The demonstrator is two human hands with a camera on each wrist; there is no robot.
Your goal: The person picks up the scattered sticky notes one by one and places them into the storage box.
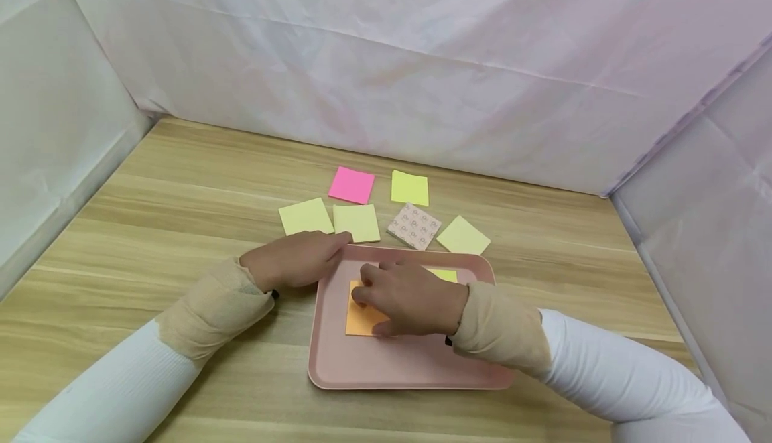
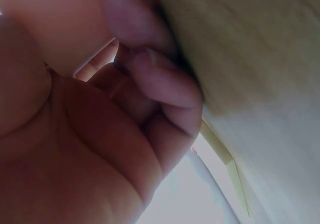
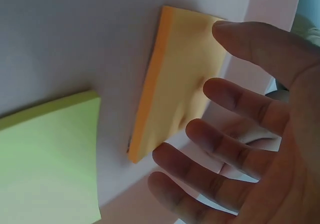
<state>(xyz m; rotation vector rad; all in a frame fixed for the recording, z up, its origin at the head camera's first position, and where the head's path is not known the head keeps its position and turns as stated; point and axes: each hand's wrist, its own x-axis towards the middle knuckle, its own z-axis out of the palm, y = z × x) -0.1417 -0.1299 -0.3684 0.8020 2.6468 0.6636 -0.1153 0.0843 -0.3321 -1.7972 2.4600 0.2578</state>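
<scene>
A pink tray lies on the wooden table. My left hand grips its far left corner; in the left wrist view the fingers are curled beside the tray's side, low by the tabletop. Inside the tray is an orange sticky note pad, partly covered by my right hand. The right wrist view has that hand's loosely bent, spread fingers over the orange pad, the thumb tip by one corner. A yellow-green sticky note pad lies beside it in the tray, mostly hidden from the head view.
Beyond the tray lie a bright pink pad, a yellow pad, a patterned pad and pale yellow pads, one near the left hand and one at the right. White cloth walls the table's back and sides.
</scene>
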